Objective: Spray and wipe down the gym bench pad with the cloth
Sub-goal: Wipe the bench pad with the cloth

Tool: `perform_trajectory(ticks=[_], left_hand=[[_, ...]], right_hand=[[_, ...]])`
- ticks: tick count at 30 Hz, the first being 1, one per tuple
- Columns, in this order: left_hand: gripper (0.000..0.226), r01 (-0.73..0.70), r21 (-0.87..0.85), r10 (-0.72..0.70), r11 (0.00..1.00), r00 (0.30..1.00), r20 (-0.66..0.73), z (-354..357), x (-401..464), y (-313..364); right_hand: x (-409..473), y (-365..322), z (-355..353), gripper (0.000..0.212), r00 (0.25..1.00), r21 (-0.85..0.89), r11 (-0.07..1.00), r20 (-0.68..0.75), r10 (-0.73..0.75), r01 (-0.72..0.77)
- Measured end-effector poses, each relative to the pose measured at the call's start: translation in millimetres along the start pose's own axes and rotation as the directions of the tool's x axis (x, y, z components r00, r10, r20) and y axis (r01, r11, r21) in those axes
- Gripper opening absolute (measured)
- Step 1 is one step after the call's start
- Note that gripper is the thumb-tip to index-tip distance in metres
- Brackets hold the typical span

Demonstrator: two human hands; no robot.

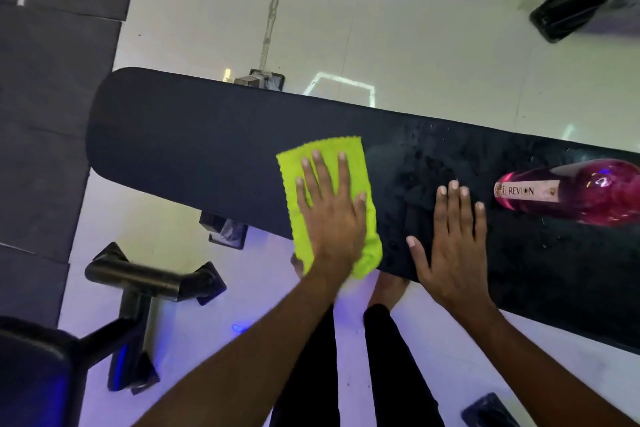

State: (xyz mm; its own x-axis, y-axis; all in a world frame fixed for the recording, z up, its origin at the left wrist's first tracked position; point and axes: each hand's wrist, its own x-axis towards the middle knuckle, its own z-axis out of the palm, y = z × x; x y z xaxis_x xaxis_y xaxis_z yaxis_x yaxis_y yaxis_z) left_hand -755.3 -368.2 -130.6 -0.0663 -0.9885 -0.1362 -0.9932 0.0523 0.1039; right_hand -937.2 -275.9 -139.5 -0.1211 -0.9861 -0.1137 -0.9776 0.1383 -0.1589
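The pad (pixel 207 135) is black and matte, its part right of the cloth (pixel 325 163) speckled with glossy wet droplets. The cloth on the pad is bright lime green with a zigzag-cut edge. The bottle (pixel 588 194), at the pad's right end, is clear pink-magenta with a white label in dark lettering. The floor (pixel 415 28) beyond the pad is pale off-white, tinged violet-blue on the pad's near side. Dark grey mats (pixel 52 80) lie left of the pad. The trousers (pixel 391 374) below the pad are black.

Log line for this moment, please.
left hand flat on cloth | right hand flat on wet bench pad | bottle lying on pad
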Motion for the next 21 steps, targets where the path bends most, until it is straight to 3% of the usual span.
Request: perform_trajectory(ticks=[3, 5, 7, 9, 12, 14, 16, 17, 19, 21], left_hand=[[0.071, -0.213, -0.024, 0.215, 0.977, 0.974, 0.070, 3.2, -8.8, 39.3], [0.068, -0.424, -0.018, 0.424, 0.906, 0.904, 0.063, -0.3, 25.9, 40.5], [0.064, -0.523, 0.023, 0.522, 0.852, 0.852, 0.043, -4.9, 61.7, 24.7], [0.064, -0.463, 0.038, 0.464, 0.885, 0.886, 0.004, -7.4, 80.7, 2.4], [0.064, -0.164, 0.001, 0.164, 0.986, 0.985, -0.055, -8.7, 62.6, -15.1], [0.066, 0.022, 0.001, -0.022, 1.000, 0.999, -0.035, -3.9, 24.7, -0.7], [0.069, 0.059, 0.003, -0.059, 0.998, 0.998, 0.009, 2.1, -5.3, 29.8], [0.070, 0.013, -0.016, -0.012, 1.000, 0.999, 0.032, 3.4, -6.2, 44.8], [0.070, -0.224, -0.044, 0.227, 0.974, 0.972, 0.058, 0.1, 25.0, 60.0], [0.068, -0.483, -0.021, 0.483, 0.875, 0.873, 0.066, -5.8, 67.9, 54.8]], right_hand=[[-6.3, 2.3, 0.4, 0.085, 1.000, -0.003, 1.000, 0.008, -0.010, 0.010], [-6.2, 4.1, 2.4, 0.085, 1.000, -0.008, 1.000, 0.007, -0.021, 0.021], [-6.3, 5.0, 3.8, 0.085, 1.000, -0.008, 1.000, 0.000, -0.020, 0.020], [-7.7, 5.3, 4.5, 0.084, 1.000, -0.006, 1.000, -0.001, -0.013, 0.013], [-11.9, 8.1, 3.1, 0.084, 1.000, 0.004, 1.000, 0.000, 0.001, -0.001], [-14.1, 8.9, 2.4, 0.084, 1.000, -0.004, 1.000, 0.003, 0.002, -0.002], [-15.1, 8.2, 2.7, 0.084, 1.000, -0.016, 1.000, 0.008, -0.001, 0.001], [-15.0, 7.8, 3.4, 0.084, 1.000, -0.018, 1.000, 0.009, 0.001, -0.001], [-14.7, 8.4, 5.5, 0.082, 1.000, -0.022, 1.000, -0.001, 0.003, -0.003], [-15.8, 9.6, 8.1, 0.081, 1.000, -0.020, 1.000, -0.019, -0.001, 0.001]])
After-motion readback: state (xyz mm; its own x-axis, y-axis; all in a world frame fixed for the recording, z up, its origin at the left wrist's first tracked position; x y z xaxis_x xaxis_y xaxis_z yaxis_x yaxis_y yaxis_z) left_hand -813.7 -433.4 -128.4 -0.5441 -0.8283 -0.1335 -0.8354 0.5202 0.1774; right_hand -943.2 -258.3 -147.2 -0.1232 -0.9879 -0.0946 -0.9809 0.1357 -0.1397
